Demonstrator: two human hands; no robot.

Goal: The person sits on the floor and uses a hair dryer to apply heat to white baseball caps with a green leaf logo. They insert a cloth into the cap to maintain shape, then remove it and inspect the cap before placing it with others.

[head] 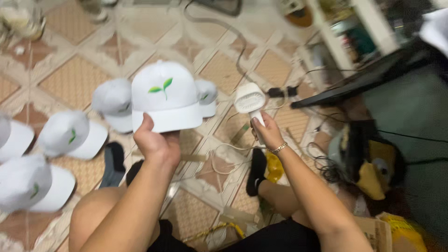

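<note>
Your left hand (pixel 156 142) grips a white cap (pixel 165 95) by its brim, leaf logo facing you — your right hand (pixel 266 133) holds a white handheld steamer (pixel 251 103) just beside it, above the tiled floor (pixel 224 70).

Free: bare floor tiles (pixel 70 79) ahead | Blocked left: white caps (pixel 65 135) lying close together; right: tangled cords (pixel 322 163), black stand (pixel 354 84), yellow-black bag (pixel 378 168) crowding the floor

A brown cardboard box (pixel 375 233) sits at five o'clock, flap open, and a crumpled yellow plastic package (pixel 405 235) rests just beside it, touching.
</note>
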